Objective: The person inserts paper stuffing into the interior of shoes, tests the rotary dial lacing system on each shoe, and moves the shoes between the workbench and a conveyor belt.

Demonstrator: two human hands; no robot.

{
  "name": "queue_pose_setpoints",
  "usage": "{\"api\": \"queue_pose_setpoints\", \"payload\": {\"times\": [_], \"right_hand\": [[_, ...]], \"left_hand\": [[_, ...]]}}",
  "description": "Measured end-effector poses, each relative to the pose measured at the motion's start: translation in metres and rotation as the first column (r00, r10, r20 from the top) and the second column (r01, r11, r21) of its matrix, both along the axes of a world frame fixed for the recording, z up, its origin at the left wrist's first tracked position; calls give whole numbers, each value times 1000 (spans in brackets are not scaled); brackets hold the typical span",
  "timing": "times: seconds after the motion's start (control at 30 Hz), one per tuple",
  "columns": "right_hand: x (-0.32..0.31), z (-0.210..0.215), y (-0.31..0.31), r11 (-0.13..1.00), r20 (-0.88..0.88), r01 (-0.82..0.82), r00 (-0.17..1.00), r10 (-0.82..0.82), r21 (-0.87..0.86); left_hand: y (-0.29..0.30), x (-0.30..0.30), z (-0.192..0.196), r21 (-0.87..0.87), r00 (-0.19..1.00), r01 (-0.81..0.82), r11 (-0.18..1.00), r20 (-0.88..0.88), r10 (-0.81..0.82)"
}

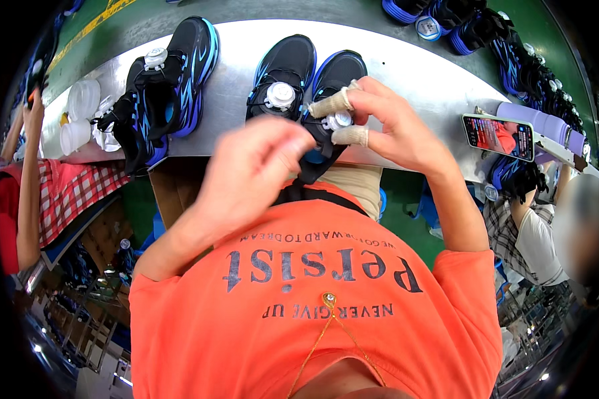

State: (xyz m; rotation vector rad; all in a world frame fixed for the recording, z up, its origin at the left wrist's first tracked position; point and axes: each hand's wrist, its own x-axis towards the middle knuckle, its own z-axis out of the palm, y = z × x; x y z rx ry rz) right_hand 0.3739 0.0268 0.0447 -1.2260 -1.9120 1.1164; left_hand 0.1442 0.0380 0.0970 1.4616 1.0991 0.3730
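A black-and-blue sports shoe (pixel 343 70) lies toe-away on the metal bench in front of me. My right hand (pixel 396 126), with beige fabric cots on the thumb and index finger, has those two fingers around the shoe's white round dial (pixel 338 120). Close by on the left is my left hand (pixel 253 166), smeared by motion; its fingers look curled, but whether they hold anything cannot be made out. A second shoe (pixel 289 56) with a white dial (pixel 279 96) stands beside the first, its heel end hidden behind my left hand.
Another pair of shoes (pixel 196 66) sits at the left on the bench (pixel 406 73), near clear plastic containers (pixel 80 110). At the right a phone (pixel 498 137) rests against lilac cylinders (pixel 546 126). Several shoes (pixel 506 66) line the far right. Co-workers' arms (pixel 30 153) show at both sides.
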Motion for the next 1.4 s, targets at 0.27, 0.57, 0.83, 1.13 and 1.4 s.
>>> {"api": "queue_pose_setpoints", "payload": {"times": [0.27,0.57,0.83,1.13,1.4], "right_hand": [[6,-7,7,999,-60,-13,998,15,34],[10,2,2,999,16,2,1000,-1,-51],[1,-8,-14,981,129,181,977,-170,-75],[4,-2,-8,988,60,125,991,-120,-87],[5,-8,-1,998,-79,46,996,-50,-49]], "left_hand": [[-20,32,-32,-634,933,-120,764,190,305],[-22,40,-37,-660,927,-124,741,190,324],[-24,44,-43,-658,913,-129,742,213,348],[-26,41,-48,-663,908,-113,740,234,348],[-16,30,-42,-764,861,-104,637,252,443]]}}
